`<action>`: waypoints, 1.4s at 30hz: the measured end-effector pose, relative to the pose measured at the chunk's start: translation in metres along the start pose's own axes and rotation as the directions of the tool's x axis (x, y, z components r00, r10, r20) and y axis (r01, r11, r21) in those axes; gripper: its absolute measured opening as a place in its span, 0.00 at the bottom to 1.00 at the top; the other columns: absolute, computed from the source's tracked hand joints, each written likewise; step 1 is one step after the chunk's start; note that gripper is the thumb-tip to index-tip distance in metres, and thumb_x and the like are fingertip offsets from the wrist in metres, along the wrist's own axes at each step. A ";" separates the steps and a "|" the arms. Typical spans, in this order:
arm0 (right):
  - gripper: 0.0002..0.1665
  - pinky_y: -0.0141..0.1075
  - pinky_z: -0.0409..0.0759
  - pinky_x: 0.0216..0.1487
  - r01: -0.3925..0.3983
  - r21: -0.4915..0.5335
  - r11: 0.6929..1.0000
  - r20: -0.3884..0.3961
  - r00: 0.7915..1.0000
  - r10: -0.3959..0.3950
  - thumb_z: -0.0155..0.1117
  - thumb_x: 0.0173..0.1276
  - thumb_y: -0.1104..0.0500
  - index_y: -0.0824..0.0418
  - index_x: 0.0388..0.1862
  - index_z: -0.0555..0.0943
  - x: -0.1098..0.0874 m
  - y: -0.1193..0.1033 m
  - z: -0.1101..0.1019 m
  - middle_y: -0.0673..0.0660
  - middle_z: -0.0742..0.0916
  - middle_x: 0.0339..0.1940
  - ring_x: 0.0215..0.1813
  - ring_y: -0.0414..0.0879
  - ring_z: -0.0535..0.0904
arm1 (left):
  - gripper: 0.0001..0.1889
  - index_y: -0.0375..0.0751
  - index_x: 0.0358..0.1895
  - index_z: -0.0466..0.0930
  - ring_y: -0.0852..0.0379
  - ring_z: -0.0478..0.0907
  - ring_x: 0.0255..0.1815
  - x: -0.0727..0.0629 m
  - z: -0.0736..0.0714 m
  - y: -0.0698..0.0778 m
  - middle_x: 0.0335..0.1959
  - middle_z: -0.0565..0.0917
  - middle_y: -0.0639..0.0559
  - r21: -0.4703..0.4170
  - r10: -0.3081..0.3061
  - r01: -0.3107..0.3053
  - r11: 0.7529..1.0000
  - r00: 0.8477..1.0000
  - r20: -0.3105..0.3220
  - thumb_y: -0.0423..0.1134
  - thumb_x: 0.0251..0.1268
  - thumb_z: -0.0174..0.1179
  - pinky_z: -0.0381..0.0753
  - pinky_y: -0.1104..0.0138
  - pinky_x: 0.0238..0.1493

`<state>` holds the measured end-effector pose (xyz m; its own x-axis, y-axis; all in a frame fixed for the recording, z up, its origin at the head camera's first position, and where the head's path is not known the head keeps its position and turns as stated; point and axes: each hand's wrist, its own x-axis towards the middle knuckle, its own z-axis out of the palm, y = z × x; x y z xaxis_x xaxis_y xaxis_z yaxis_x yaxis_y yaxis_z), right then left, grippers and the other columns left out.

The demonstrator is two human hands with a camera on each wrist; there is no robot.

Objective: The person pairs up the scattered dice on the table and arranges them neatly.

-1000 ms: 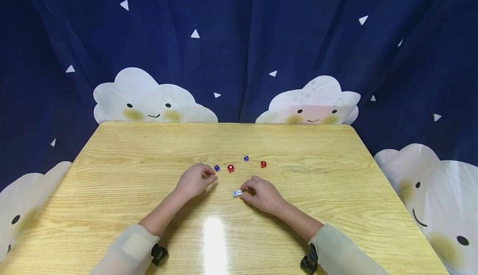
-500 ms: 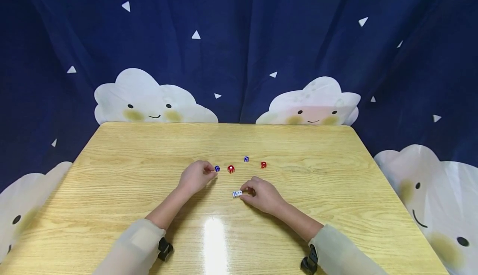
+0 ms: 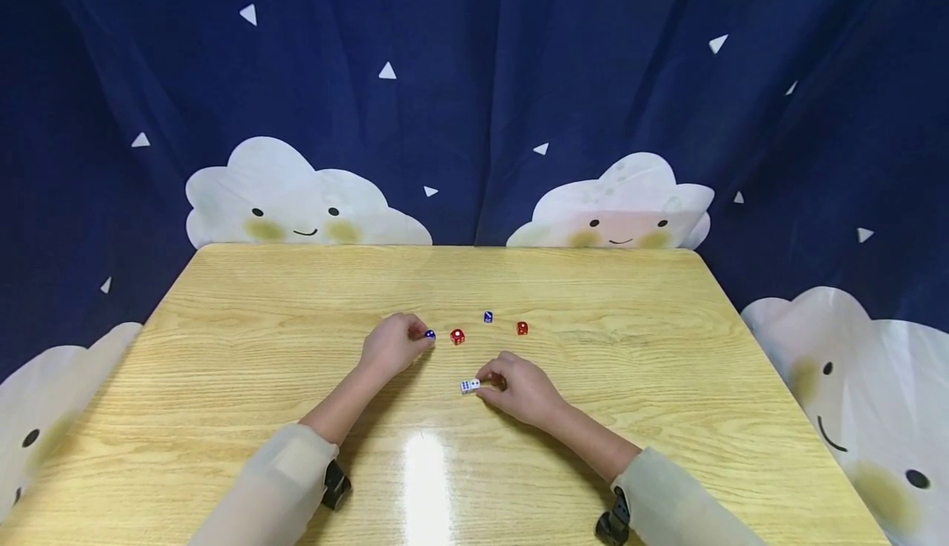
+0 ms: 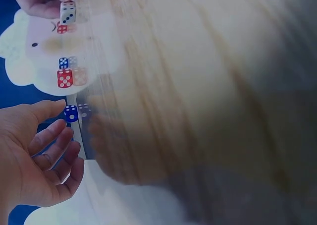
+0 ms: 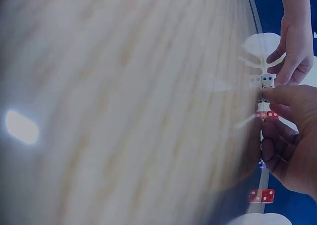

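Note:
My left hand (image 3: 395,345) pinches a blue die (image 3: 430,335) between thumb and fingertips; in the left wrist view this die (image 4: 71,114) stands on the table at the tips of the thumb and index finger. Nearer me, my right hand (image 3: 521,386) holds a white die (image 3: 475,384) with thumb and index finger. Against its left side sits another white die (image 3: 465,386), with blue pips. In the right wrist view the right thumb (image 5: 282,93) covers part of the held die, and the other white die (image 5: 267,80) shows beyond it.
A red die (image 3: 457,337) lies just right of the left hand. Further right are a second blue die (image 3: 488,317) and a second red die (image 3: 522,328). The wooden table (image 3: 296,299) ends at a dark blue curtain (image 3: 460,77) with printed clouds.
My left hand has moved slightly right and away from me, its fingers closing on the blue die. The right hand and the white dice have stayed in place.

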<state>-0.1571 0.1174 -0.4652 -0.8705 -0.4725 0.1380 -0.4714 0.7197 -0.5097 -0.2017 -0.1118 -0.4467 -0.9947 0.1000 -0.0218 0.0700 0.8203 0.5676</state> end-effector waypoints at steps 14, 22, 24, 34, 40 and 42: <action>0.10 0.26 0.69 0.28 -0.013 0.013 1.000 0.010 1.000 0.013 0.70 0.57 0.51 0.54 0.36 0.85 0.001 0.000 0.003 0.44 0.77 0.26 0.27 0.33 0.68 | 0.13 0.43 0.40 0.83 0.54 0.80 0.40 0.004 0.002 -0.005 0.37 0.84 0.51 0.018 -0.009 0.009 1.000 1.000 0.008 0.46 0.57 0.64 0.77 0.58 0.41; 0.09 0.25 0.68 0.28 -0.004 0.001 1.000 0.003 1.000 0.004 0.70 0.57 0.52 0.54 0.35 0.84 0.001 0.001 0.003 0.45 0.77 0.26 0.27 0.33 0.68 | 0.11 0.43 0.38 0.84 0.55 0.78 0.37 0.000 0.001 -0.006 0.35 0.83 0.51 0.021 0.016 -0.016 1.000 0.999 0.031 0.46 0.57 0.64 0.77 0.60 0.39; 0.09 0.25 0.68 0.28 -0.001 0.004 1.000 -0.001 1.000 0.001 0.70 0.57 0.53 0.54 0.35 0.84 0.001 0.001 0.003 0.45 0.77 0.26 0.27 0.33 0.68 | 0.11 0.44 0.37 0.84 0.56 0.77 0.36 -0.001 0.001 -0.006 0.35 0.82 0.52 0.022 0.020 -0.021 1.000 0.999 0.038 0.46 0.57 0.64 0.76 0.61 0.38; 0.09 0.25 0.68 0.28 -0.006 0.002 1.000 -0.002 1.000 0.006 0.70 0.56 0.52 0.54 0.35 0.84 0.001 0.002 0.003 0.44 0.77 0.26 0.27 0.34 0.69 | 0.10 0.44 0.34 0.83 0.58 0.77 0.33 -0.010 0.004 -0.001 0.32 0.83 0.53 -0.013 0.050 -0.050 0.999 0.998 0.031 0.46 0.55 0.66 0.76 0.63 0.35; 0.10 0.25 0.69 0.29 -0.020 -0.004 1.000 0.001 1.000 0.020 0.70 0.56 0.51 0.53 0.36 0.84 0.002 0.002 0.003 0.44 0.76 0.26 0.28 0.34 0.69 | 0.09 0.46 0.33 0.84 0.59 0.76 0.32 -0.014 0.007 0.003 0.32 0.82 0.54 -0.015 0.071 -0.071 0.997 0.997 0.042 0.47 0.54 0.66 0.75 0.64 0.33; 0.10 0.25 0.69 0.29 -0.022 -0.001 1.000 0.002 1.000 0.022 0.70 0.57 0.51 0.53 0.36 0.84 0.002 0.001 0.002 0.44 0.76 0.26 0.28 0.34 0.69 | 0.09 0.47 0.33 0.84 0.60 0.75 0.32 -0.015 0.008 0.003 0.32 0.81 0.55 -0.014 0.074 -0.074 0.997 0.996 0.049 0.47 0.55 0.66 0.75 0.65 0.33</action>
<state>-0.1589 0.1164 -0.4678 -0.8803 -0.4576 0.1252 -0.4525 0.7305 -0.5115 -0.1862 -0.1061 -0.4507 -0.9820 0.1880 -0.0196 0.1421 0.8029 0.5790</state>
